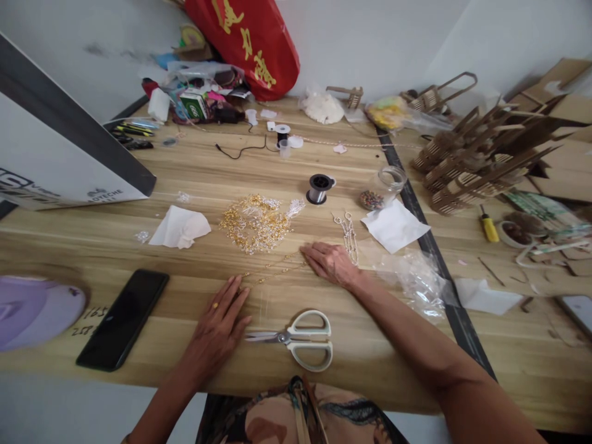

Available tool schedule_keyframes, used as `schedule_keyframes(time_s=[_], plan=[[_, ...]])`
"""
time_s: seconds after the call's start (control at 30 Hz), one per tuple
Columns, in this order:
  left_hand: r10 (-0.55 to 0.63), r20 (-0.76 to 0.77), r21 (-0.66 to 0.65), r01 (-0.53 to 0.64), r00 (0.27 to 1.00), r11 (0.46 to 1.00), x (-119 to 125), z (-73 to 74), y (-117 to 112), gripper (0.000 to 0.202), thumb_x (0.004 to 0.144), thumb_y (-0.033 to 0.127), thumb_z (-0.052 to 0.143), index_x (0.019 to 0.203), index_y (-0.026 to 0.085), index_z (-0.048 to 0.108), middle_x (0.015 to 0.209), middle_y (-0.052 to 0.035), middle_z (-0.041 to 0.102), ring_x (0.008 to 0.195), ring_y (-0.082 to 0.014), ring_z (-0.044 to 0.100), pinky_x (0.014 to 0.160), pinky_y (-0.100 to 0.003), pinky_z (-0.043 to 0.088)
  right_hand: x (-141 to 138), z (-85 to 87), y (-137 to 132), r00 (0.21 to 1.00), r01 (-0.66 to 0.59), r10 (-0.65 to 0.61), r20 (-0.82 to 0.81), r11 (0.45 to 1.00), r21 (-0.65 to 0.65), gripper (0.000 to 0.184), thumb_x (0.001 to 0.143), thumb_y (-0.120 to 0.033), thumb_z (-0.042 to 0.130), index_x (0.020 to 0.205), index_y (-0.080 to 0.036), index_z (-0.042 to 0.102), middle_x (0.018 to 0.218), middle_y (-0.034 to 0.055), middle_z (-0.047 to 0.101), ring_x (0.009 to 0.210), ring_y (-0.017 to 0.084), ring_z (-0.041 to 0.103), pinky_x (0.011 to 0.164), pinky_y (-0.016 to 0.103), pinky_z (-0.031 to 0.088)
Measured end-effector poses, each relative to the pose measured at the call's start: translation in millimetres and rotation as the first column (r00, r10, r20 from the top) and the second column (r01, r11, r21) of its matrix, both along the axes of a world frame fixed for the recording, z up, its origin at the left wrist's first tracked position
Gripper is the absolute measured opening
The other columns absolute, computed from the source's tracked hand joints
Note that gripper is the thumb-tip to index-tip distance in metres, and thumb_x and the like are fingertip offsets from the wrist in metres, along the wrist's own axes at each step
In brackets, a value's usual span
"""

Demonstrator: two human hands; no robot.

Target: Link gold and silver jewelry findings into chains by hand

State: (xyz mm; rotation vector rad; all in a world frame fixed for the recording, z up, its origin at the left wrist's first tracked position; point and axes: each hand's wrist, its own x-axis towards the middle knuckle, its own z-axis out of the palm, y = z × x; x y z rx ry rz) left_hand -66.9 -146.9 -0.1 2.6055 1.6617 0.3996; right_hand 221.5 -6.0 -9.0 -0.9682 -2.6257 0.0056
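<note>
Thin gold chain [269, 266] on the worktop [231, 172], slanting near-left to far-right between left hand [218, 327], flat, fingers parted, and right hand [332, 263], fingers together; whether the latter pinches it, I cannot tell.

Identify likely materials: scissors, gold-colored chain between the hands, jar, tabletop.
Scissors: probably steel blades, silvery sheen; cream handles likely smooth molded plastic.
Gold-colored chain: likely thin metal, perhaps plated; yellow glint, fine strand with small brighter bits.
Jar: clear glass or plastic, glossy; colored contents show through.
Tabletop: wood or wood-look laminate, smooth; streaky grain, soft shine.
</note>
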Motion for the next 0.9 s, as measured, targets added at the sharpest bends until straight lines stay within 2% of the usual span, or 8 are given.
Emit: schedule_keyframes(time_s=[0.33, 0.6, 0.73, 0.9], plan=[[0.016, 0.015, 0.041, -0.016, 1.000, 0.999, -1.5, -1.9, -0.6, 0.046, 0.090, 0.028, 0.043, 0.134, 0.016, 0.037, 0.145, -0.0148, 0.035, 0.135, -0.0265, 0.030, 0.105, -0.044, 0.036, -1.3, 0.6, -0.6, 0.999, 0.034, -0.034, -0.003, 0.999, -0.013, 0.028, 0.096, -0.025, 0.036, 0.115, -0.015, 0.055, 0.092, 0.0088, 0.065, 0.084, 0.017, 0.061, 0.068, 0.025, 0.043], [0.021, 0.108, 0.070, -0.028, 0.994, 0.997, 0.9, 5.7, 4.2, 0.038, 0.089, 0.023, 0.045, 0.127, 0.016, 0.045, 0.139, -0.0144, 0.042, 0.131, -0.0256, 0.037, 0.103, -0.043, 0.036, 0.4, -3.9, 2.7, 0.993, 0.048, -0.060, -0.099, 0.991, -0.126, 0.026, 0.095, -0.025, 0.038, 0.116, -0.018, 0.053, 0.095, 0.0077, 0.066, 0.087, 0.016, 0.062, 0.073, 0.024, 0.044], [-0.060, 0.175, 0.093, 0.044, 0.983, 0.995, 12.6, 22.2, 30.9, 0.034, 0.088, 0.021, 0.047, 0.122, 0.016, 0.049, 0.131, -0.0132, 0.049, 0.126, -0.0242, 0.041, 0.103, -0.042, 0.037, 0.6, -7.1, 4.7, 0.988, 0.063, -0.082, -0.132, 0.988, -0.144, 0.024, 0.095, -0.026, 0.040, 0.112, -0.018, 0.053, 0.097, 0.0074, 0.067, 0.087, 0.016, 0.063, 0.073, 0.024, 0.044], [-0.142, 0.136, 0.071, 0.133, 0.981, 0.989, 48.9, 43.4, 86.3, 0.023, 0.089, 0.022, 0.045, 0.106, 0.016, 0.058, 0.107, -0.0089, 0.058, 0.109, -0.0214, 0.049, 0.099, -0.040, 0.037, 0.8, -4.9, 4.2, 0.987, 0.031, -0.050, -0.152, 0.992, -0.126, 0.021, 0.094, -0.025, 0.041, 0.108, -0.018, 0.055, 0.094, 0.0062, 0.067, 0.084, 0.015, 0.063, 0.069, 0.023, 0.042]])
